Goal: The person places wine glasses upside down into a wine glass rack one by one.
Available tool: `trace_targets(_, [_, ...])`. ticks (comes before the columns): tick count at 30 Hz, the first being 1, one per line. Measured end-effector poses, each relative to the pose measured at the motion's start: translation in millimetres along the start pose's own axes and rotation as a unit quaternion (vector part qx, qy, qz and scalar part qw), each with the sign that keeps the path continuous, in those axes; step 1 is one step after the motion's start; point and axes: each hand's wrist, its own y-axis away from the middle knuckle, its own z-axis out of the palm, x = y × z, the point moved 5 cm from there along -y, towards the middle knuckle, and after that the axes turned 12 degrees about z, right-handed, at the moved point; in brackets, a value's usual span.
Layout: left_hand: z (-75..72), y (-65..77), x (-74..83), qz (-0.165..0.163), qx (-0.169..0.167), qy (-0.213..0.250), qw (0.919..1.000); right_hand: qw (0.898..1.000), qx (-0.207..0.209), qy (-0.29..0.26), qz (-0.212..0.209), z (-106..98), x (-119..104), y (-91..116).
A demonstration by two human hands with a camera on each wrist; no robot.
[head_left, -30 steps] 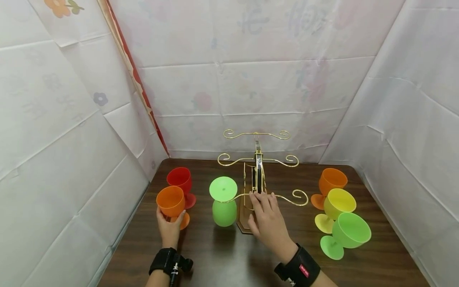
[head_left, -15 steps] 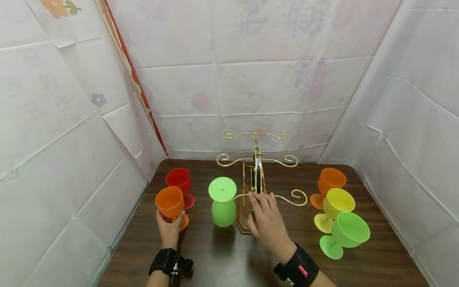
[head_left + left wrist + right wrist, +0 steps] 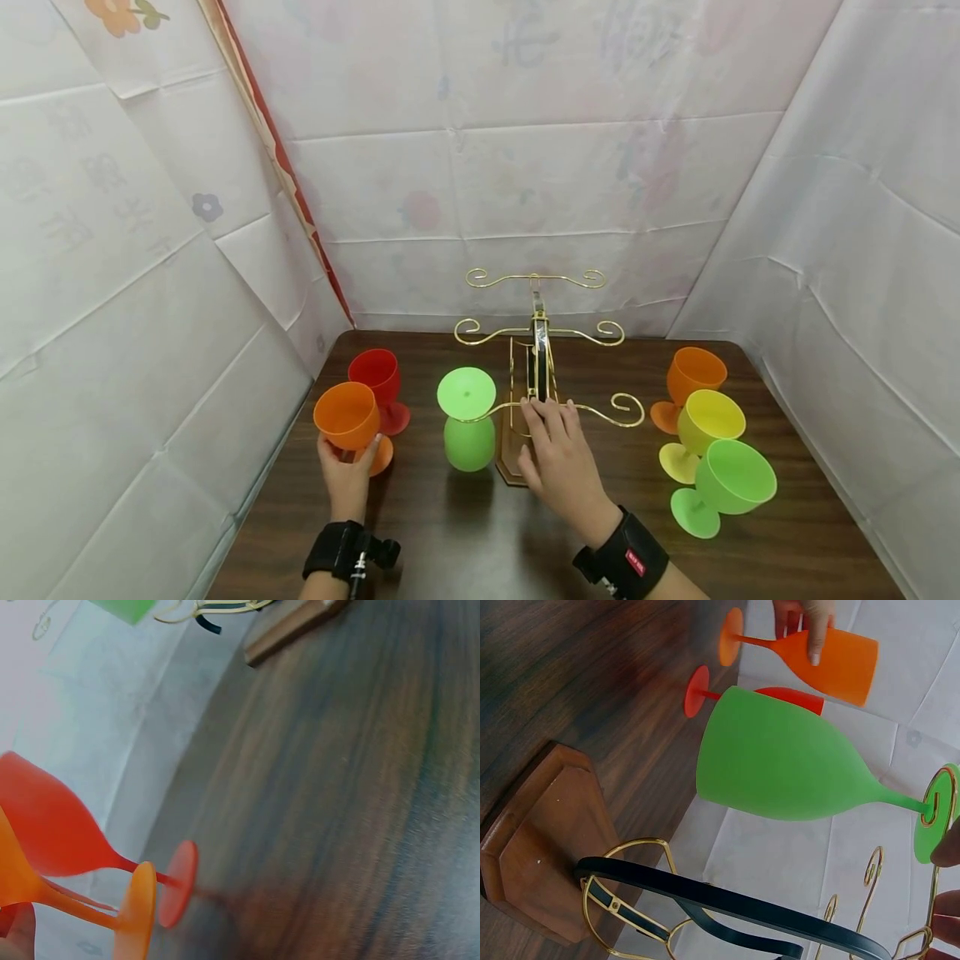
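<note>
- On my head feed, the left hand (image 3: 347,483) had its thumb and fingers curled partway round a matte orange stemmed goblet (image 3: 348,412), parted just as wide as the lower bowl between them.
- From the right wrist camera I made out that hand's fingers against the bowl; whether the goblet's foot met the dark wood-grain table (image 3: 420,542), I could not tell.
- The orange goblet was at the table's left side, rim up, just beside and nearer the person than a matte red stemmed goblet (image 3: 377,377).
- I saw the right hand (image 3: 561,462) with its fingers nearly straight and its thumb spread away from them, the fingertips resting on the front scroll arm of a gold wire rack (image 3: 542,354) with a curved black band (image 3: 735,904) and a brown wooden base (image 3: 551,844).
- Just left of those fingers, a matte green stemmed goblet (image 3: 468,446) hung upside down by its foot from the same scroll arm.
- Well apart, on the right, I had a second orange goblet (image 3: 696,377), a yellow goblet (image 3: 711,421) and a light-green goblet (image 3: 738,479), upright in a row running toward the person.
</note>
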Motion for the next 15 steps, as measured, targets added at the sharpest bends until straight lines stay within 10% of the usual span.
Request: trace_targets(15, [5.8, 26.3, 39.9, -0.006, -0.056, 0.014, 0.9983, 1.0, 0.0, 0.003, 0.003, 1, 1, 0])
